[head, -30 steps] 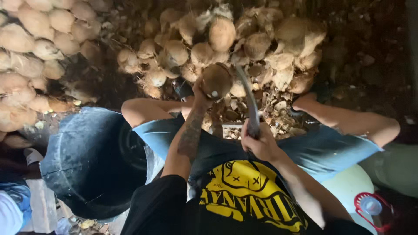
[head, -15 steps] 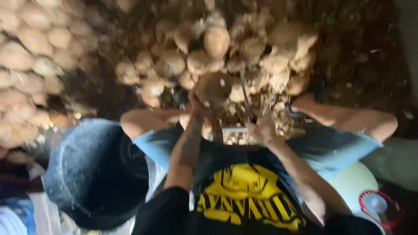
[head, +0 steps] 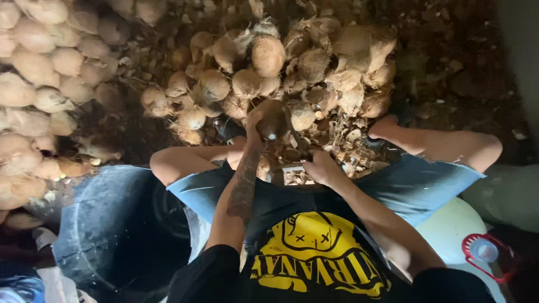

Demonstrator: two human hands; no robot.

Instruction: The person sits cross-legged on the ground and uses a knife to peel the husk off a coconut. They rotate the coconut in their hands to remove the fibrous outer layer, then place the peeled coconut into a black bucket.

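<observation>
I sit with knees apart over a floor covered in husk scraps. My left hand (head: 255,124) grips a brown coconut (head: 273,120) and holds it out in front of me. My right hand (head: 321,167) is closed on the handle of a dark chopping blade (head: 296,141), which points up toward the coconut's right side. A heap of husked coconuts (head: 269,56) lies just beyond both hands.
A second, paler pile of coconuts (head: 33,84) fills the left side. A large dark tub (head: 112,235) stands beside my left knee. A white container (head: 449,224) and a red-rimmed lid (head: 485,255) sit at lower right.
The blade has dropped from its raised position down close to the coconut, and my right hand has come lower. My left hand keeps holding the coconut in nearly the same spot.
</observation>
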